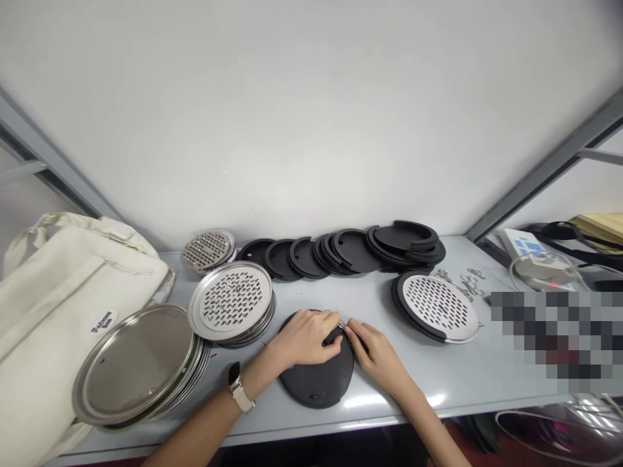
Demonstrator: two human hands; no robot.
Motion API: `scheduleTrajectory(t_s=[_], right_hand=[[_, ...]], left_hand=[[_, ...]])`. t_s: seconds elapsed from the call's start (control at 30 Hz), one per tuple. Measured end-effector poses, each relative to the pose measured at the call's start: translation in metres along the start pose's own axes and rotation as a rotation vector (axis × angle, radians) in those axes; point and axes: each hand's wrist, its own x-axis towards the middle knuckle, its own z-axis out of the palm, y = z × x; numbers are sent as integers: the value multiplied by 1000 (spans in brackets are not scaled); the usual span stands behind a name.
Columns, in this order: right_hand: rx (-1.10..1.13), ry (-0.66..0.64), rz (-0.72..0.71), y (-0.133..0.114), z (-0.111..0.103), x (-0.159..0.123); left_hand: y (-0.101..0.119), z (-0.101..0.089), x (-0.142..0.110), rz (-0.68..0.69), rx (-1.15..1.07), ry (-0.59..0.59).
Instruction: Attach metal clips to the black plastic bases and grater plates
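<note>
A round black disc [321, 384] lies flat on the table in front of me. My left hand [306, 336] lies over its upper part, with fingers curled at the far right rim and holding it. A watch with a pale strap is on that wrist. On the right side of the disc's edge, my right hand [374, 350] is closed, thumb and forefinger pinching a small metal ring [341, 323] at the rim. Most of the ring is hidden by the fingertips. To the right lies a perforated metal grater plate [440, 309] set on a black holder [406, 311].
Left are stacked grater plates [233, 301], a smaller grater stack [207, 250] and a pile of plain metal plates [141, 363] beside a cream bag [63, 324]. Black discs [357, 250] line the wall. Small metal clips [470, 284] lie at right, near a white box [528, 251] with cables.
</note>
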Motion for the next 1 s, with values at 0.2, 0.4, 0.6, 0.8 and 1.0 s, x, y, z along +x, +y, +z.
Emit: scheduleTrajectory(t_s=[0.2,0.4,0.6,0.8,1.0], right_hand=[[32,13,-13,-1,-2,-1],[55,7,-15,-1,-2,-3],[117,7,15,-5,-4,-3],[151,-6,17,-6,-5,-1],[144,8,6,-6,-3,-2]], left_hand=[[1,-2,-1,12,11,36],[-1,0,-1,70,45,60],[-1,1,-1,79,55,69],[-3,-1,-1,80,41,57],[-6,-2,0,69,-2,39]])
